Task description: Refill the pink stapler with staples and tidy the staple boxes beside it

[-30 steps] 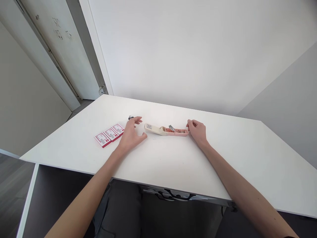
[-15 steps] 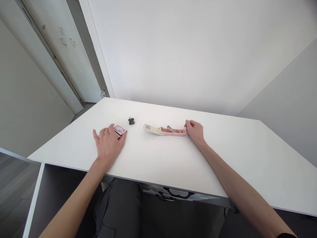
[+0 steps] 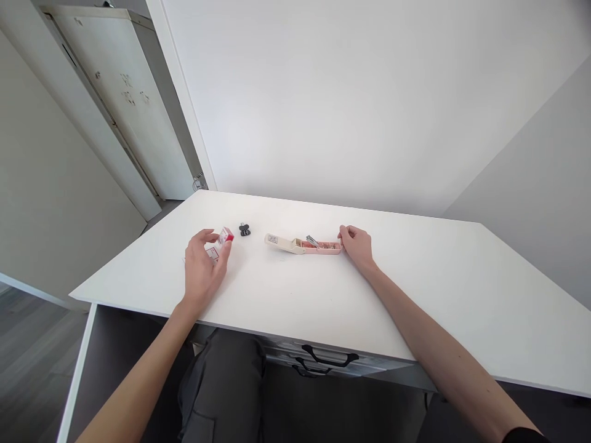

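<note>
My left hand point(image 3: 203, 264) is closed on a small red-and-white box point(image 3: 226, 235), pinched and tilted up between thumb and fingers. A second red-and-white box point(image 3: 213, 253) shows under that hand, partly hidden by it. Between my hands lies a pink and cream hinged case point(image 3: 329, 247), opened out flat, its cream lid to the left. Small pieces sit in its pink half, and a metal piece point(image 3: 311, 240) sticks up near the hinge. At the case's right end my right hand point(image 3: 357, 246) rests with curled fingers; whether they hold anything is hidden.
A small black object point(image 3: 244, 229) stands just behind and right of the boxes. The white desk point(image 3: 295, 307) runs back to a white wall point(image 3: 332, 104). Below its front edge are drawers with black handles point(image 3: 330, 357). A pale cabinet point(image 3: 115, 98) stands beyond at the left.
My left hand has taken up one box, which lay flat under it before, and tilted it. My right hand stays beside the case. The view has shifted slightly.
</note>
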`<action>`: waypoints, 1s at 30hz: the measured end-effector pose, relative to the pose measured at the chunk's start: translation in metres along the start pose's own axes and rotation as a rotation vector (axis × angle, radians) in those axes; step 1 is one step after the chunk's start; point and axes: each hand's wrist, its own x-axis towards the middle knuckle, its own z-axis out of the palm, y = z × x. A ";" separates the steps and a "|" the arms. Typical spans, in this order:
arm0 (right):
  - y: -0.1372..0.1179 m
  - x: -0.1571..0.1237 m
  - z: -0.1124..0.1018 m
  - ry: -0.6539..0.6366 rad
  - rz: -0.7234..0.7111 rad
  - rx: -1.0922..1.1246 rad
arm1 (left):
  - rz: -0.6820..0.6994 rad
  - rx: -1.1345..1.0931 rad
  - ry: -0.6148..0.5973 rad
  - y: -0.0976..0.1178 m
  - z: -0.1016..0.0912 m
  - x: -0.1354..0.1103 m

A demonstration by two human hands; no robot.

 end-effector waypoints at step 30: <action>-0.022 -0.021 0.006 0.153 -0.209 -0.011 | -0.069 -0.322 -0.013 -0.003 -0.016 -0.015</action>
